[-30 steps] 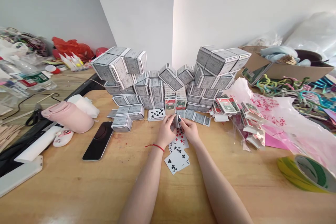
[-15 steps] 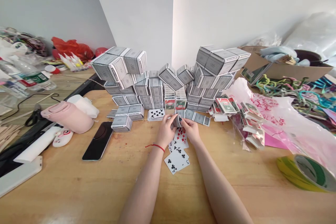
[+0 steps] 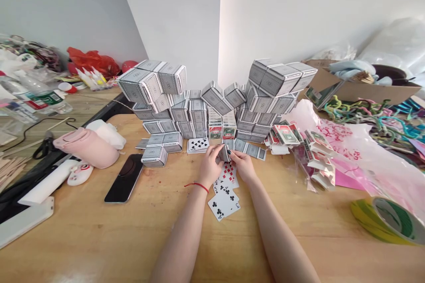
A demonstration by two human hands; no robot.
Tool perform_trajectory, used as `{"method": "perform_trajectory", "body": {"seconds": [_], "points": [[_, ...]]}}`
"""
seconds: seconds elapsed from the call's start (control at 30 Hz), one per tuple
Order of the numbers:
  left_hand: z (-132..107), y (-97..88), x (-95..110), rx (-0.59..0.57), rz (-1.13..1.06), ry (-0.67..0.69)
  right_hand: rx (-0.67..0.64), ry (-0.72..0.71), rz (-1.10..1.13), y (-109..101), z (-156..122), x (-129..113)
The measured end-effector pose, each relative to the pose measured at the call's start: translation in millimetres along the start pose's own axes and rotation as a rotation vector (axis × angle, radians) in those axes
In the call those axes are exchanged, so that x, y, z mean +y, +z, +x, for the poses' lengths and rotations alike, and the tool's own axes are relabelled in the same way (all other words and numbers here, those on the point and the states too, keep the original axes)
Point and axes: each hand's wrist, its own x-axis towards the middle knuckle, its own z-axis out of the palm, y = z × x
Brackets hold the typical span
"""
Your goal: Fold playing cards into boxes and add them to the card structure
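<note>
Between my two hands is a small folded playing-card piece [image 3: 224, 154] with a grey patterned back. My left hand [image 3: 211, 166], with a red string at the wrist, is closed on its left side. My right hand [image 3: 242, 163] pinches its right edge; the fingers partly hide it. Below them, loose face-up playing cards [image 3: 223, 203] overlap on the table. Just behind the left hand lies a stack of cards [image 3: 198, 145] with a spade card on top. A row of grey-backed cards [image 3: 249, 148] lies behind the right hand. Further back stand stacked card blocks [image 3: 192, 117].
On the left are a black phone [image 3: 124, 178], a pink bottle [image 3: 86, 147] and a white roll [image 3: 49, 181]. To the right lie opened card boxes [image 3: 320, 152], pink-white plastic wrap [image 3: 348, 141] and yellow-green tape [image 3: 372, 221]. A cardboard box [image 3: 375, 90] stands behind.
The view has shifted very slightly. Both hands stay at the same spot around the card piece, with only a small movement of the right fingers.
</note>
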Motion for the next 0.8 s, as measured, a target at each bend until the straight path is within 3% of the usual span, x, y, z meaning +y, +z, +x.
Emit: {"method": "perform_trajectory", "body": {"seconds": [0.33, 0.8], "points": [[-1.1, -0.5, -1.6, 0.019, 0.031, -0.021, 0.017, -0.069, -0.227, 4.8, -3.7, -1.3], [-0.1, 0.6, -2.0, 0.008, -0.009, -0.029, 0.128, -0.105, -0.286, 9.5, -7.4, -2.6]]}}
